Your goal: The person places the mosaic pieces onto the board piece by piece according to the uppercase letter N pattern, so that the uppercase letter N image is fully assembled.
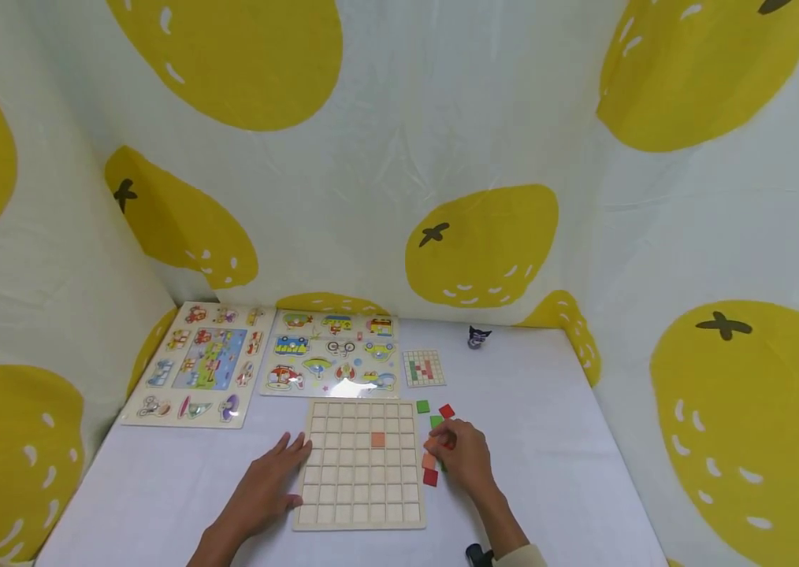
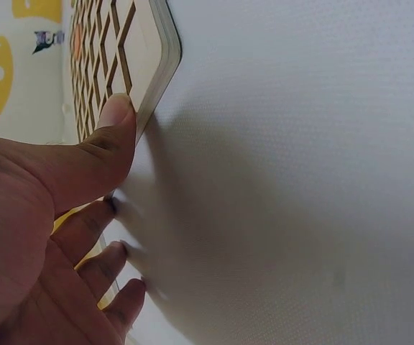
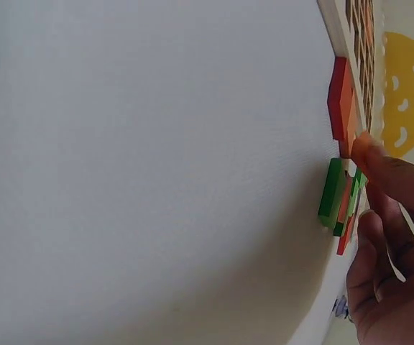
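A wooden grid board [image 1: 327,475] lies on the white cloth, with one orange square tile [image 1: 378,439] in a cell of its upper right part. My left hand [image 1: 261,490] rests at the board's left edge; its thumb [image 2: 117,113] touches the rim and the other fingers are spread. Right of the board, my right hand [image 1: 468,457] pinches an orange tile [image 3: 362,149] between thumb and fingertips. Beneath and around it lie loose tiles: a red tile [image 1: 431,478], a green tile [image 1: 423,406], another red tile [image 1: 447,411] and several others, partly hidden by the hand.
Behind the board sit a small pattern card [image 1: 425,378] with coloured squares and a vehicle picture puzzle [image 1: 328,368]. Another picture puzzle [image 1: 190,409] lies at the far left. A small dark figure [image 1: 477,337] stands at the back right, near the fruit-print curtain [image 1: 385,197].
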`<move>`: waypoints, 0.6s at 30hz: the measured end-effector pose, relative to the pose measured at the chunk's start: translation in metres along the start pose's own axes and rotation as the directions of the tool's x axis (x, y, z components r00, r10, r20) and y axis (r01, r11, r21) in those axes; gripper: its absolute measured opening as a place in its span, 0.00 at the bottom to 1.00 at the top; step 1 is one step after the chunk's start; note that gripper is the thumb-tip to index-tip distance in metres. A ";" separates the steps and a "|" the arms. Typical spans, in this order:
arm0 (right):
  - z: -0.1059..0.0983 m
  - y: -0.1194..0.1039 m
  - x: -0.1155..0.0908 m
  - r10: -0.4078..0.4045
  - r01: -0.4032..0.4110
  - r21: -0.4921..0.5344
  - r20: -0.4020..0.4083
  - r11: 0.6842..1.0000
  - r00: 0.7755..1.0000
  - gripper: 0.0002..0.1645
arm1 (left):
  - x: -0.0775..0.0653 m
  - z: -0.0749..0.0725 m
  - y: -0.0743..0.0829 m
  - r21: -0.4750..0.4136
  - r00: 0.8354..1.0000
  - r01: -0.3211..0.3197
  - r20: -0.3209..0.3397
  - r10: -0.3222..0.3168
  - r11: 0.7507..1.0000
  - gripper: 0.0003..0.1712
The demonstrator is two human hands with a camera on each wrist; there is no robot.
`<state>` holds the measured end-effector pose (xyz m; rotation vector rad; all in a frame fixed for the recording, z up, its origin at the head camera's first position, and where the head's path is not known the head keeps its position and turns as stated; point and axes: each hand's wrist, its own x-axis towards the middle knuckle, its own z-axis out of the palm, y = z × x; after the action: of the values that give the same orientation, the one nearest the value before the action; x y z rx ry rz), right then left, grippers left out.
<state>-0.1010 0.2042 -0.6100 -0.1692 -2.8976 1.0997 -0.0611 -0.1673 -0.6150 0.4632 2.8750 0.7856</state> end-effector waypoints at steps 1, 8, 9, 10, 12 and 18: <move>0.000 0.000 0.000 0.013 -0.012 0.012 -0.009 1.000 1.000 0.10 | 0.000 0.000 0.000 0.001 1.000 0.002 0.000 -0.002 1.000 0.54; 0.009 -0.009 -0.008 0.046 -0.041 0.116 -0.047 0.992 0.998 0.11 | -0.001 0.001 0.000 0.003 1.000 0.014 0.008 -0.014 1.000 0.55; 0.011 -0.012 -0.010 0.045 -0.038 0.126 -0.047 0.991 0.998 0.11 | -0.001 0.001 0.000 0.000 1.000 0.015 0.007 -0.015 1.000 0.55; 0.013 -0.015 -0.012 0.050 -0.044 0.137 -0.040 0.990 0.998 0.11 | -0.001 0.001 0.000 -0.002 1.000 0.017 0.007 -0.017 1.000 0.55; 0.018 -0.021 -0.015 0.057 -0.052 0.154 -0.029 0.987 0.998 0.11 | -0.001 0.001 0.000 -0.004 1.000 0.018 0.005 -0.018 1.000 0.55; 0.034 -0.037 -0.024 0.039 -0.037 0.196 -0.006 0.980 0.999 0.11 | -0.001 0.000 0.001 0.013 1.000 0.008 -0.003 -0.007 1.000 0.54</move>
<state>-0.0833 0.1516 -0.6112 -0.2233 -2.7654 1.3774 -0.0598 -0.1666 -0.6141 0.4528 2.8850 0.7673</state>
